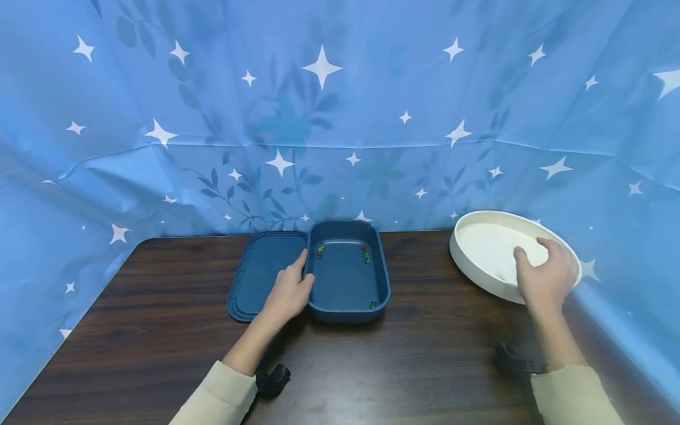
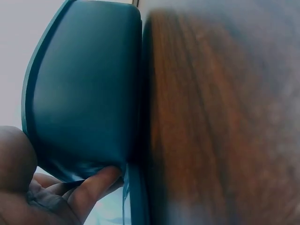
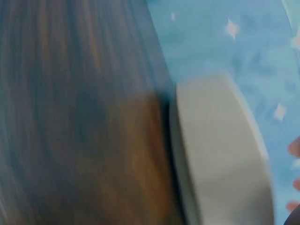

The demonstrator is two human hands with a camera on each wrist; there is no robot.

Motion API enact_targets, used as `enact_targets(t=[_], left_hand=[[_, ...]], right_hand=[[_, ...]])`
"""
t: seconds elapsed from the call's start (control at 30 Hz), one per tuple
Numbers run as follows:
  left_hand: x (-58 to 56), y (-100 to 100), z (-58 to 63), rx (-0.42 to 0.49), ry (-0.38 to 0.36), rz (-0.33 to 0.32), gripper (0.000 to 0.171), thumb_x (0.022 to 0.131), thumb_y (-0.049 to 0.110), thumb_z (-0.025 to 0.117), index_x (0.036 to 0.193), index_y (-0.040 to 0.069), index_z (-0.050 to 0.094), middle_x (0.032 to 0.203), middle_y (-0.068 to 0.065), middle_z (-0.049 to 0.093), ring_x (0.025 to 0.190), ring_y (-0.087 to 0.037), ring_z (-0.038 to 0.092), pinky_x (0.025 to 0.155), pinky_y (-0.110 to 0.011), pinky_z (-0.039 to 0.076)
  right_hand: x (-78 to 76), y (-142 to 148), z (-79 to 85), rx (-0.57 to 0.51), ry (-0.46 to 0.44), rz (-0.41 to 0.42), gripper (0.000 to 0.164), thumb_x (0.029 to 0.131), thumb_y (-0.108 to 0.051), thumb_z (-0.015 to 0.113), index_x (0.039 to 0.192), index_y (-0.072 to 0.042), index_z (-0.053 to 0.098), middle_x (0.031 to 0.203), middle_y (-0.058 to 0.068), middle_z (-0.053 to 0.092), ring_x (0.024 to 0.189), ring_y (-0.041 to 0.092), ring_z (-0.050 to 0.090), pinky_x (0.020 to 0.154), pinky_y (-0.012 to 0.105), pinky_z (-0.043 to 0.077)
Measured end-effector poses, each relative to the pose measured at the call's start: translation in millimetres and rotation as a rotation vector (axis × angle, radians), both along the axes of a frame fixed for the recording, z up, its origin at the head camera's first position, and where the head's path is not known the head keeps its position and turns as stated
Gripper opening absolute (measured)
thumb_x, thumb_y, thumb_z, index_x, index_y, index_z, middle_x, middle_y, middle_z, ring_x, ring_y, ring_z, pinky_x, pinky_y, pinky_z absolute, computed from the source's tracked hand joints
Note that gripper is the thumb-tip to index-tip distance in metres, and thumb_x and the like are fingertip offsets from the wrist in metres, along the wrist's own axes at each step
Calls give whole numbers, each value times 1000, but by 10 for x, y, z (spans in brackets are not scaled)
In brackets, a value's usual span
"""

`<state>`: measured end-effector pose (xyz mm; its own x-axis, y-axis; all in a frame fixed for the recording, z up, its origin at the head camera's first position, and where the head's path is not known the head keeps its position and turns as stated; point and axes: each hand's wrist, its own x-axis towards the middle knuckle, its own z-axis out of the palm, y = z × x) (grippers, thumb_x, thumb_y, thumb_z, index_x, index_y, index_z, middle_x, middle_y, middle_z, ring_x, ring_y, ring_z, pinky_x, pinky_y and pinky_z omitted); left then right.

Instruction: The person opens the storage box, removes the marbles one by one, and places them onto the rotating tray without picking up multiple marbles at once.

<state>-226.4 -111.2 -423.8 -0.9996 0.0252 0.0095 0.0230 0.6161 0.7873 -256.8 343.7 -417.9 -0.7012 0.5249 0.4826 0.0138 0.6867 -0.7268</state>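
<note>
A deep blue rectangular container (image 1: 347, 289) stands on the table, with several small green and reddish-brown pieces (image 1: 366, 254) lying along its sides. My left hand (image 1: 289, 289) is at its left wall, thumb over the rim and fingers along the outside; the left wrist view shows those fingers (image 2: 96, 187) low against the wall. To the right, my right hand (image 1: 547, 274) hovers over a round white tray (image 1: 478, 277), thumb and fingers spread with nothing between them. The right wrist view, blurred, has fingertips at its right edge, apart from the tray wall (image 3: 220, 154).
A flat blue lid (image 1: 260, 260) lies left of the container, close against it. Dark wood-grain makes up the table (image 1: 425, 354). Behind and at the sides hangs a blue curtain (image 1: 372, 118) with white stars. The white tray sits near the table's back right edge.
</note>
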Motion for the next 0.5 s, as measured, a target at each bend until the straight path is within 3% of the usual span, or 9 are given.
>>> enact_targets(t=[0.2, 0.37, 0.5], left_hand=[[-5, -24, 30, 0, 6, -8, 60, 102, 14, 43, 160, 7, 27, 48, 0, 43, 36, -14, 34, 39, -25, 34], [4, -35, 65, -4, 2, -20, 60, 103, 14, 43, 160, 6, 26, 48, 0, 43, 37, -14, 35, 41, -26, 35], [12, -48, 84, -13, -12, -19, 60, 103, 15, 42, 160, 7, 25, 48, 0, 43, 38, -14, 36, 43, -26, 37]], right_hand=[[32, 419, -178, -415, -200, -119, 77, 95, -25, 53, 162, -9, 20, 169, 15, 17, 157, 33, 13, 129, 41, 10], [25, 515, -207, -662, -211, -144, 77, 94, -8, 47, 163, -21, 16, 172, 1, 13, 158, 20, 13, 128, 30, 14], [24, 520, -208, -714, -192, -146, 81, 89, 4, 38, 162, -25, 22, 170, -4, 19, 157, 17, 19, 127, 28, 17]])
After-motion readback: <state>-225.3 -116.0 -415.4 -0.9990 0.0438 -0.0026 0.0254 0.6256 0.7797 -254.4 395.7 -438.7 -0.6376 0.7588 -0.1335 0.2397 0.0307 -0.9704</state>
